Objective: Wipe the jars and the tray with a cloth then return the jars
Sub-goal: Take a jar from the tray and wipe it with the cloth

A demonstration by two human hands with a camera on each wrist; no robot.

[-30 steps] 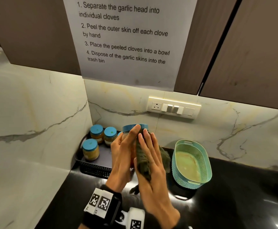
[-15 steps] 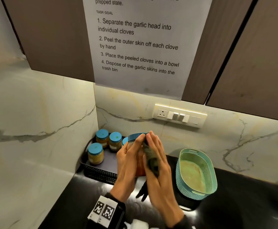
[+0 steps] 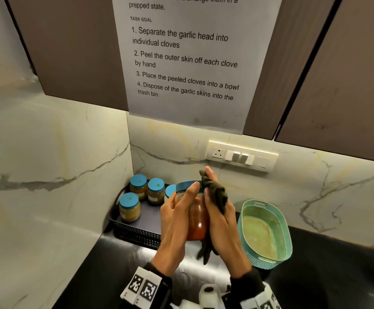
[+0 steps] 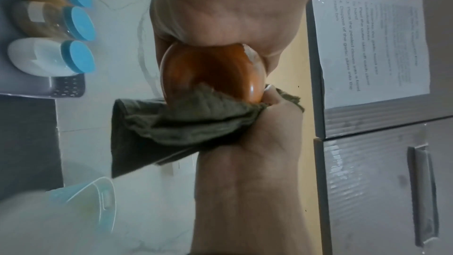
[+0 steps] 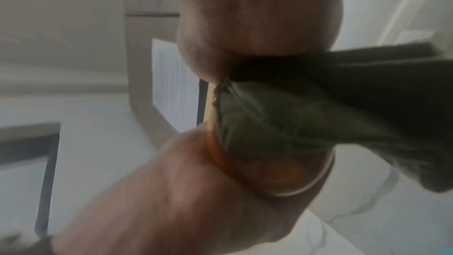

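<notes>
My left hand [image 3: 179, 210] grips a glass jar [image 3: 198, 221] with orange-red contents and a blue lid, held upright above the counter. My right hand [image 3: 219, 210] holds a dark green cloth [image 3: 217, 195] and presses it to the jar's right side, up near the lid. The left wrist view shows the jar's bottom [image 4: 210, 69] with the cloth [image 4: 186, 123] bunched under it. In the blurred right wrist view the cloth [image 5: 282, 119] covers the jar [image 5: 269, 172]. To the left, a dark perforated tray [image 3: 134, 235] in the corner holds several blue-lidded jars [image 3: 129, 207].
A teal perforated basket [image 3: 264, 233] stands on the black counter [image 3: 337, 275] just right of my hands. Marble walls close the left and back. A switch panel [image 3: 241, 156] and brown cabinets with a taped paper sheet [image 3: 186, 63] sit above.
My right hand has rubbed the cloth up the jar's side toward the lid. My left hand keeps its hold on the jar, and the head view has tilted upward.
</notes>
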